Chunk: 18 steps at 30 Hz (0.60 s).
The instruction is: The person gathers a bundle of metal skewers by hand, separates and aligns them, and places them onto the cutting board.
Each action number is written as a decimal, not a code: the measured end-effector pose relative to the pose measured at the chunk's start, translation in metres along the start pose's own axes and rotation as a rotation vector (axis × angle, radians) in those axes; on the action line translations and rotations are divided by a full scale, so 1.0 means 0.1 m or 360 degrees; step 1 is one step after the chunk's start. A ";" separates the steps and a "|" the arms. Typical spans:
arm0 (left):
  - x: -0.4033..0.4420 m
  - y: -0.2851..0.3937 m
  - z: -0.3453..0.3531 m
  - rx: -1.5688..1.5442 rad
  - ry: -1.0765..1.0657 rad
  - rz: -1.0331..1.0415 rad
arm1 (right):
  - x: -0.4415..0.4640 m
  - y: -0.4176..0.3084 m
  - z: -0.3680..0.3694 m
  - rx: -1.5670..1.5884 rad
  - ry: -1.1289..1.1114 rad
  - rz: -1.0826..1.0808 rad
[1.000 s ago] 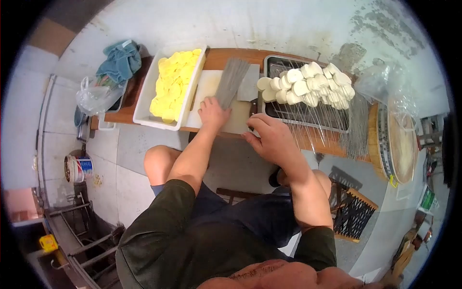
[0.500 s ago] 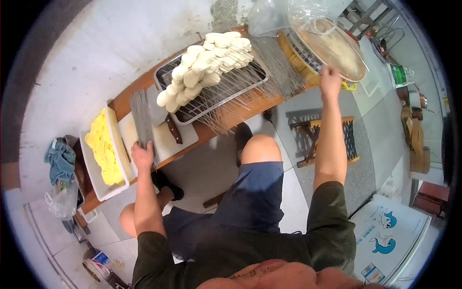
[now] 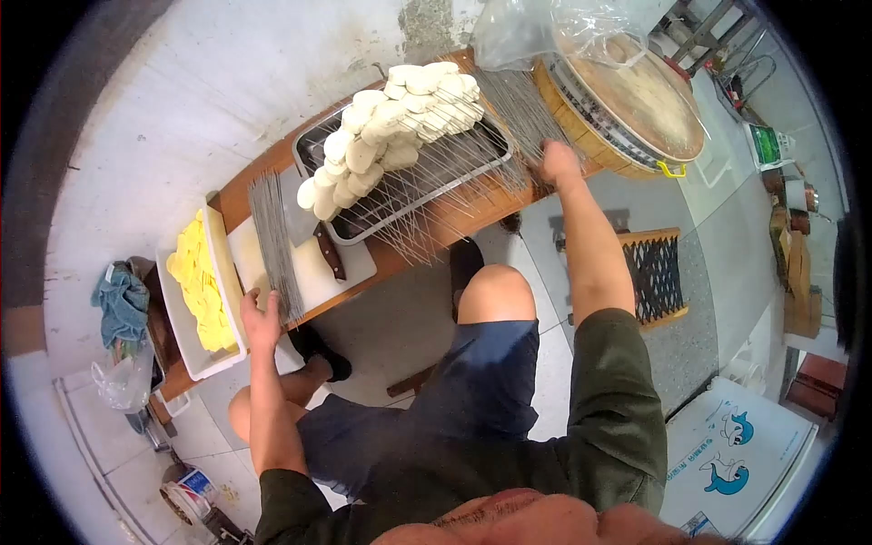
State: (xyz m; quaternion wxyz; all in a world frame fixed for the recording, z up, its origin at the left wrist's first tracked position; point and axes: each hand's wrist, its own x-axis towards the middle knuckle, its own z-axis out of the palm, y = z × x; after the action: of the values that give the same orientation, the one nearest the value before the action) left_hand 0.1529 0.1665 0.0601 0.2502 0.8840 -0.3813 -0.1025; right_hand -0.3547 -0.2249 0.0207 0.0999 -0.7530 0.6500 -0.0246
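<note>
My left hand (image 3: 262, 318) is at the near end of a bundle of thin metal skewers (image 3: 274, 238) lying on a white cutting board (image 3: 359, 265); its fingers are apart beside the bundle. On the right, my right hand (image 3: 559, 163) touches the near ends of a second pile of skewers (image 3: 520, 107), its fingertips bent over them and partly hidden. Between the hands, a metal tray (image 3: 350, 234) bears many pale round slices (image 3: 386, 118) on skewers. A knife with a brown handle (image 3: 329, 252) rests on the board.
A white bin (image 3: 234, 361) of yellow slices stands left of the board. At the table's right end is a round wooden tub (image 3: 627, 100) with plastic over it. A folding stool (image 3: 656, 277) stands on the floor at right. A blue cloth (image 3: 120, 304) lies far left.
The view has turned right since the first frame. My right hand went out toward the tub, then came back left onto the skewer pile. My left hand has loosened beside its bundle.
</note>
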 end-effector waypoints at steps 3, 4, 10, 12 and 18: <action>-0.10 0.14 -0.10 -0.0078 -0.0074 -0.0087 | 0.20 0.14 0.06 0.0113 -0.0238 -0.0023; -0.13 0.17 -0.13 -0.0073 -0.0087 -0.0082 | 0.24 0.14 -0.01 0.0020 -0.0304 -0.0097; -0.22 0.30 -0.27 -0.0478 -0.0232 -0.0221 | 0.36 0.26 -0.20 0.0099 -0.0204 -0.0101; -0.23 0.27 -0.28 -0.0597 -0.0279 -0.0240 | 0.40 0.32 -0.23 -0.0265 -0.0276 -0.0429; -0.36 0.48 -0.25 -0.0704 -0.0275 -0.0183 | 0.17 0.26 -0.61 -0.0030 -0.0207 -0.0448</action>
State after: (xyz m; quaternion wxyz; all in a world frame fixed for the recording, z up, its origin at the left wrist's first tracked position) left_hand 0.1073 0.1733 0.1063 0.3979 0.8160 -0.3185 -0.2728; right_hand -0.3877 -0.2529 0.0740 0.1304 -0.8376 0.5302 0.0165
